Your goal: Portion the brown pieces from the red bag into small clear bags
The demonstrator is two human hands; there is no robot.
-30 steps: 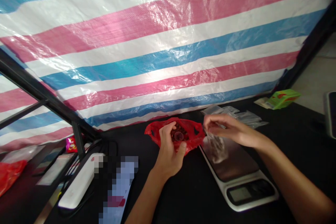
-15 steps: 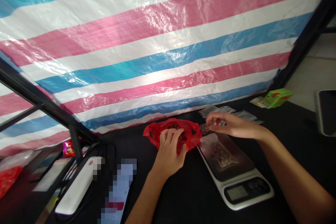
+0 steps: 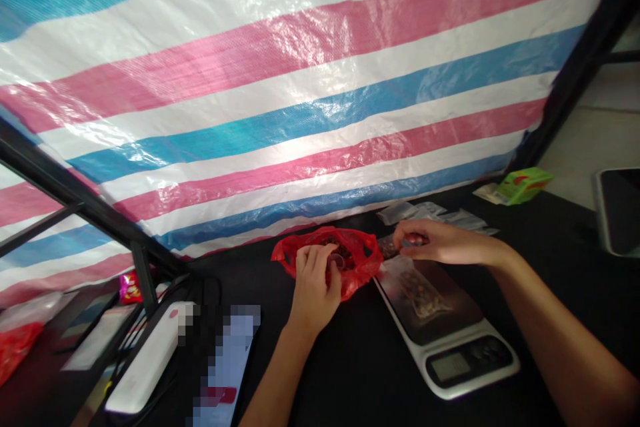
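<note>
A red plastic bag holding dark brown pieces lies open on the black table. My left hand reaches into it with fingers curled; what they grip is hidden. To the right, a small clear bag with brown pieces lies on the platform of a white kitchen scale. My right hand pinches the top edge of that clear bag at the scale's far end.
A striped pink, blue and white tarp hangs close behind the table. Empty clear bags and a green packet lie at the back right. A white device with cables sits at the left, beside a black frame post.
The clear bag, held upright over the scale a second ago, now lies on its platform. My left hand has closed down into the red bag.
</note>
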